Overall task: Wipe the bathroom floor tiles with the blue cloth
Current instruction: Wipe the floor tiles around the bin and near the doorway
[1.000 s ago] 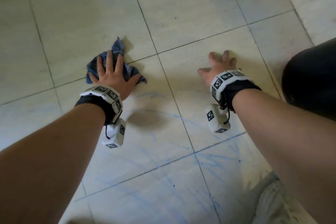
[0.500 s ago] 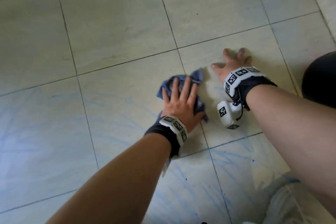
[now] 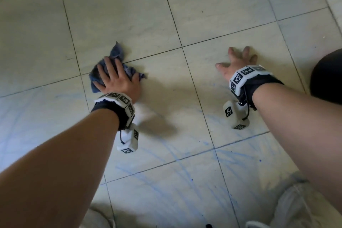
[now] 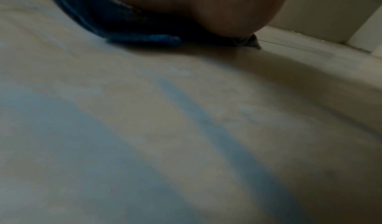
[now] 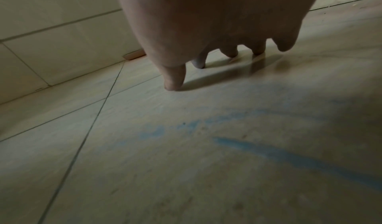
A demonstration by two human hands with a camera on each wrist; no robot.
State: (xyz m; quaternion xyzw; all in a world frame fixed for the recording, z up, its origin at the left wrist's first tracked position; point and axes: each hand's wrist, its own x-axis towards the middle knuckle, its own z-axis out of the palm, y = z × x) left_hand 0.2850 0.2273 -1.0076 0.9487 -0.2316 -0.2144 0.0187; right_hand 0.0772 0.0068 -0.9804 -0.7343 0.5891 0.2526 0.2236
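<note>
The crumpled blue cloth (image 3: 118,55) lies on the pale floor tiles (image 3: 129,15), straddling a grout line left of centre. My left hand (image 3: 114,77) presses flat on it with straight, spread fingers. From the left wrist view the blue cloth (image 4: 115,25) is squashed under my left hand (image 4: 198,3). My right hand (image 3: 235,61) is planted on a bare tile to the right, fingers spread. In the right wrist view my right hand (image 5: 217,31) props on its fingertips (image 5: 173,83) and holds nothing.
Blue smears (image 3: 172,153) streak the near tiles, also blue smears (image 5: 279,154) just behind the right hand. A dark rounded object (image 3: 327,76) sits at the right edge. My light trouser legs (image 3: 296,207) fill the bottom right. A tiled wall base (image 5: 51,36) stands beyond the right hand.
My left hand swept the cloth right toward the right hand half a second ago, and has now dragged it back left. The right hand stayed planted.
</note>
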